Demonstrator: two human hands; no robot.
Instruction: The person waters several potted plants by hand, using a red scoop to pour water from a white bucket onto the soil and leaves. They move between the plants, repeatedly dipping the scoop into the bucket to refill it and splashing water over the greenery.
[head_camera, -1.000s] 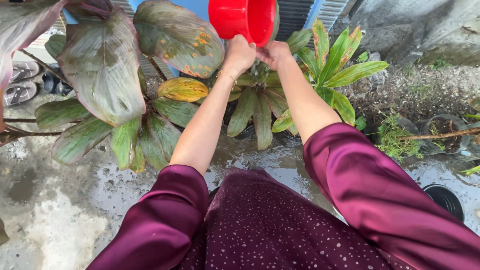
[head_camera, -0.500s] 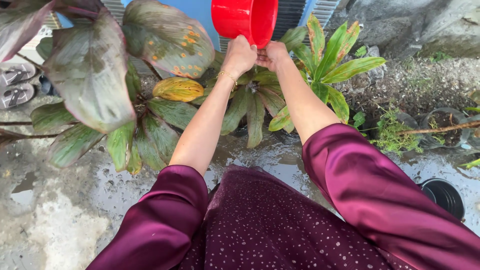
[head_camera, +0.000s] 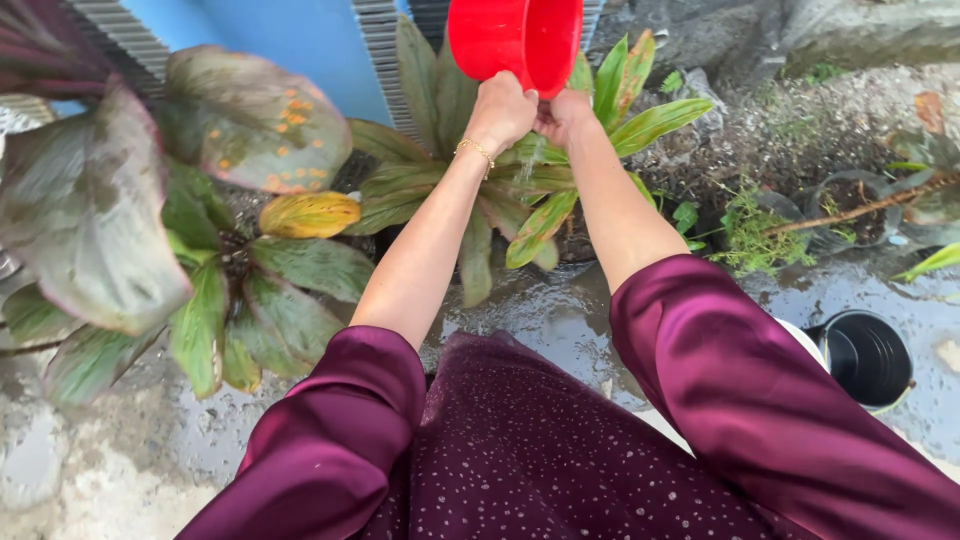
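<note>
Bucket (head_camera: 515, 40), red plastic, sits at top centre of the head view, tipped with its open mouth facing down and to the right. Top edge of it is cut off by the frame.

Left hand (head_camera: 500, 108) is clenched on the bucket's lower rim, fingers wrapped over the edge. Thin gold bracelet (head_camera: 478, 150) on that wrist. Right hand (head_camera: 562, 112) grips the same rim just beside the left, the two hands touching or nearly so. Both arms reach forward, dark purple satin sleeves (head_camera: 720, 370) pushed up to about the elbow.

Thin stream of water (head_camera: 530, 160) falls from the rim area between the hands, faint, hard to trace far.

Directly under the bucket: green plant (head_camera: 470, 190) with long strap leaves, some yellow-edged, spreading toward the wet ground (head_camera: 560, 320). Its pot is hidden by leaves.

Left of it: bigger plant with broad reddish-green leaves (head_camera: 90, 230), one leaf with orange spots (head_camera: 260, 120), one small yellow leaf (head_camera: 310, 213).

Right side: black empty pots (head_camera: 868, 357) stacked on the wet concrete, near the right sleeve. Further back, small weedy plant (head_camera: 750, 235) and a pot with a bare stick (head_camera: 850, 205) lying across it.

Behind: blue wall (head_camera: 280, 40) with corrugated grey panel.
</note>
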